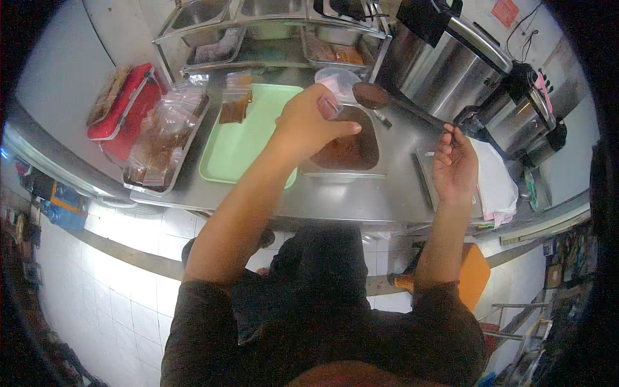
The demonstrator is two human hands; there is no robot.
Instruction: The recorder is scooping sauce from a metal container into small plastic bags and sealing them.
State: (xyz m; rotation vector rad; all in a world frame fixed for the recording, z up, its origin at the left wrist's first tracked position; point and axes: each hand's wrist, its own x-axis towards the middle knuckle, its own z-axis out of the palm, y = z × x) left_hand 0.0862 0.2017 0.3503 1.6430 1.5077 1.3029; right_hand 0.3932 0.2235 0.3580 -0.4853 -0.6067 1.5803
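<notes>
My left hand (pixel 304 123) pinches a small clear plastic bag (pixel 330 106) with a pinkish edge, above a steel food pan (pixel 346 172). Brown sauce or paste (pixel 346 150) lies in that pan, partly hidden by the hand. Between the fingers of my right hand (pixel 454 167) is the handle end of a dark ladle (pixel 416 112). Its bowl, coated with brown sauce, is held near the bag, beyond the pan's far right corner. Left of the pan lies a pale green tray (pixel 242 150), with filled zip bags (pixel 235 104) at its far left corner.
A steel tray (pixel 167 191) heaped with filled zip bags stands at left, beside a red container (pixel 130 111). A clear plastic tub (pixel 338 77) sits behind the pan. Large steel cookers (pixel 440 67) and a white plastic bag (pixel 495 179) are at right; a steel rack (pixel 275 22) rises behind.
</notes>
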